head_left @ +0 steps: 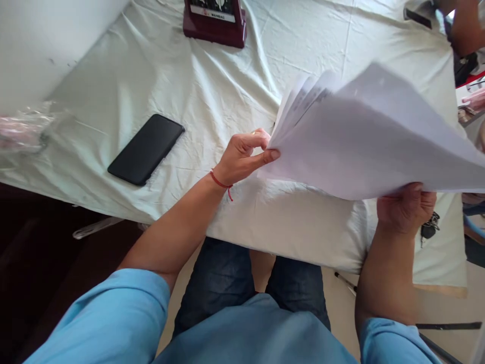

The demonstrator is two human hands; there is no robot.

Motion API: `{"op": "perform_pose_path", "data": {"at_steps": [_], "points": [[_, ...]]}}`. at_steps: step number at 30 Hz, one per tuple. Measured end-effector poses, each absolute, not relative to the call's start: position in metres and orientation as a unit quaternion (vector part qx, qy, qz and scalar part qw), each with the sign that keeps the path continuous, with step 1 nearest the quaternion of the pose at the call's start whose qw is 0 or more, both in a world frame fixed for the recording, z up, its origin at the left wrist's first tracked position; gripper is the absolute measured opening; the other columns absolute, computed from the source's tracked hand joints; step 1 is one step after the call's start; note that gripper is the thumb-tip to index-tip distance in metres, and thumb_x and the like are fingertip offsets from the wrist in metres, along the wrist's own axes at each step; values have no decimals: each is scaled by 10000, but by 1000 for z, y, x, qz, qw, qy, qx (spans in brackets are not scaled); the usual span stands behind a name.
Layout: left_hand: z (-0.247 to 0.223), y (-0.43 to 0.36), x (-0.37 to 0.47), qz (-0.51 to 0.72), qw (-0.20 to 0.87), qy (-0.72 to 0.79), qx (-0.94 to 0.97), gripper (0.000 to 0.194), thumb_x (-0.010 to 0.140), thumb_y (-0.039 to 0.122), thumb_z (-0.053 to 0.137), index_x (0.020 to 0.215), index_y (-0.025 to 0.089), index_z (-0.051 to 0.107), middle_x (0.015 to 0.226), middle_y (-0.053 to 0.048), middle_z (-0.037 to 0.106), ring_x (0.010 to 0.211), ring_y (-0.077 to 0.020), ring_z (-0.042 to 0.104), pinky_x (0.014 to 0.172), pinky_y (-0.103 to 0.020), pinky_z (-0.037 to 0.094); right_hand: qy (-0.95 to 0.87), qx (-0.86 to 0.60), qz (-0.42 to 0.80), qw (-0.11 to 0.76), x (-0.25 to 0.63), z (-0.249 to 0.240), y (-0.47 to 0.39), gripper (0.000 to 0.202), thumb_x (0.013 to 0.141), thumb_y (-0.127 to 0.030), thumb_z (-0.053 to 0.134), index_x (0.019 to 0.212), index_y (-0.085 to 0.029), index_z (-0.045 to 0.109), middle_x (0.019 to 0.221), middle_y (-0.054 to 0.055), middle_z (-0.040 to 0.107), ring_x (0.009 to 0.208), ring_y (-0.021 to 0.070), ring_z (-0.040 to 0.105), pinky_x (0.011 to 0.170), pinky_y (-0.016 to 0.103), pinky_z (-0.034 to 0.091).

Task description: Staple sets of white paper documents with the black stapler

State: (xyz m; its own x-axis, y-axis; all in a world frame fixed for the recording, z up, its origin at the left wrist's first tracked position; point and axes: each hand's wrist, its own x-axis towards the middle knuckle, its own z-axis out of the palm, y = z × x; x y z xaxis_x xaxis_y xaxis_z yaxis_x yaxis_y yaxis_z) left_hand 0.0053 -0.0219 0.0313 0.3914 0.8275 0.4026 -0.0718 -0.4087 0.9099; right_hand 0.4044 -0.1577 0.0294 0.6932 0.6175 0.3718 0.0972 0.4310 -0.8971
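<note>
A stack of white paper sheets (pixel 364 136) is lifted above the cloth-covered table, its far-left edges fanned apart with some print showing. My left hand (pixel 246 155) pinches the stack's left edge between thumb and fingers; a red string bracelet circles that wrist. At the near edge on the right, my right hand (pixel 407 208) grips the sheets, thumb on top and its fingers partly hidden. Just beside that hand, a bunch of keys (pixel 429 227) rests on the cloth.
A black phone (pixel 146 149) lies left on the pale tablecloth (pixel 204 96). At the back stands a dark red desk piece (pixel 214 28). Clear plastic wrap (pixel 26 129) sits at far left. Another person's arm (pixel 469 28) shows at top right, near a dark object (pixel 417 18).
</note>
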Motion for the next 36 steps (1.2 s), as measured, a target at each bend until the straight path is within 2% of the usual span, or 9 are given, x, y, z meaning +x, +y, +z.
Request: {"op": "perform_pose_path", "data": {"at_steps": [3, 6, 10, 13, 19, 23, 28, 32, 36], "points": [[27, -20, 0, 427, 519, 254, 696, 687, 936, 916, 944, 989, 237, 856, 1005, -62, 828, 986, -247, 797, 923, -437, 714, -353, -511, 218, 752, 405, 29, -162, 660, 526, -723, 1180, 896, -308, 823, 1324, 69, 926, 1401, 380, 846, 1184, 642, 746], [15, -20, 3, 375, 563, 262, 688, 730, 901, 880, 991, 1159, 206, 883, 1112, -106, 890, 1058, -296, 860, 910, -437, 761, -336, -547, 268, 718, 402, 22, -163, 756, 421, -572, 1222, 1010, -297, 836, 1306, 74, 929, 1366, 358, 855, 1157, 578, 752], [1, -25, 11, 361, 560, 281, 691, 724, 912, 896, 960, 1044, 194, 841, 1033, -102, 852, 1044, -292, 842, 918, -448, 756, -315, -592, 275, 689, 397, 11, -162, 779, 368, -379, 1214, 1028, -276, 814, 1246, 40, 929, 1375, 290, 841, 1222, 491, 712], [3, -27, 11, 392, 533, 270, 699, 703, 920, 901, 945, 927, 214, 794, 967, -72, 804, 974, -257, 790, 879, -433, 712, -307, -575, 260, 713, 398, 7, -161, 738, 378, -361, 1198, 988, -282, 790, 1222, 24, 927, 1374, 289, 838, 1252, 513, 700], [21, -19, 9, 349, 490, 222, 767, 359, 1039, 571, 856, 1028, 217, 915, 1032, -102, 867, 1010, -227, 741, 923, -393, 637, -323, -573, 303, 690, 409, 2, -165, 650, 378, -387, 1184, 858, -301, 754, 993, -29, 902, 1090, 264, 865, 1152, 514, 741], [25, -19, 14, 341, 507, 200, 766, 502, 1045, 692, 856, 820, 243, 856, 954, -108, 851, 954, -238, 720, 893, -435, 626, -319, -596, 285, 679, 409, 0, -168, 580, 425, -348, 1160, 867, -308, 788, 974, -47, 892, 1063, 252, 846, 1181, 518, 724], [24, -16, 12, 347, 559, 203, 725, 633, 956, 846, 947, 1082, 226, 956, 1117, -118, 890, 1021, -243, 767, 950, -428, 638, -316, -609, 316, 655, 413, 0, -173, 602, 419, -367, 1133, 926, -317, 812, 984, -29, 877, 1076, 287, 843, 1172, 548, 706], [20, -19, 14, 297, 620, 223, 691, 708, 920, 902, 944, 836, 206, 850, 952, -97, 849, 896, -227, 742, 843, -405, 661, -294, -632, 295, 654, 410, 1, -174, 637, 402, -425, 1170, 886, -303, 774, 932, -19, 859, 1050, 265, 828, 1136, 483, 707], [18, -29, 18, 311, 677, 315, 588, 783, 933, 948, 913, 1124, 189, 898, 1163, -127, 934, 1049, -278, 866, 896, -412, 758, -307, -654, 264, 639, 400, 7, -171, 660, 469, -469, 1202, 939, -287, 775, 992, -1, 879, 1118, 255, 829, 1227, 472, 683]]}}
